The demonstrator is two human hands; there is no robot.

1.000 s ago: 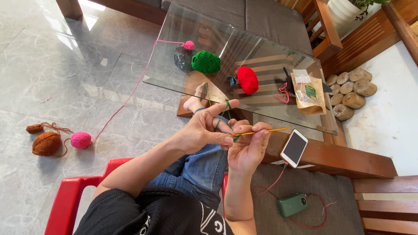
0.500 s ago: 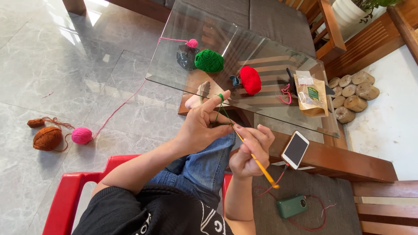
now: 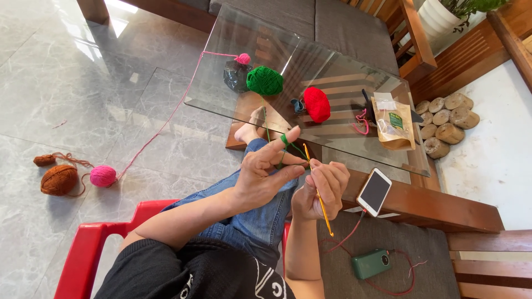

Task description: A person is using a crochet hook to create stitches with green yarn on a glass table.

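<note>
- Above the person's blue-jeaned lap, the left hand (image 3: 265,178) is held partly spread, forefinger stretched out, with a thin green strand of yarn (image 3: 284,139) wound round that finger.
- Just beside it, the right hand (image 3: 323,190) is curled closed round a slim yellow crochet hook (image 3: 318,192), whose tip points up toward the left forefinger.
- Green yarn runs from the finger up to a round green ball of yarn (image 3: 265,81) lying on the clear glass tabletop (image 3: 338,77).
- Near that ball lies a red ball of yarn (image 3: 317,104), and a tan paper pouch (image 3: 394,123) stands farther right.
- On the wooden ledge by the right hand lies a white smartphone (image 3: 374,191), with a cord attached.
- Well apart on the grey floor sit a brown yarn ball (image 3: 59,180) and a pink yarn ball (image 3: 103,175), touching.
</note>
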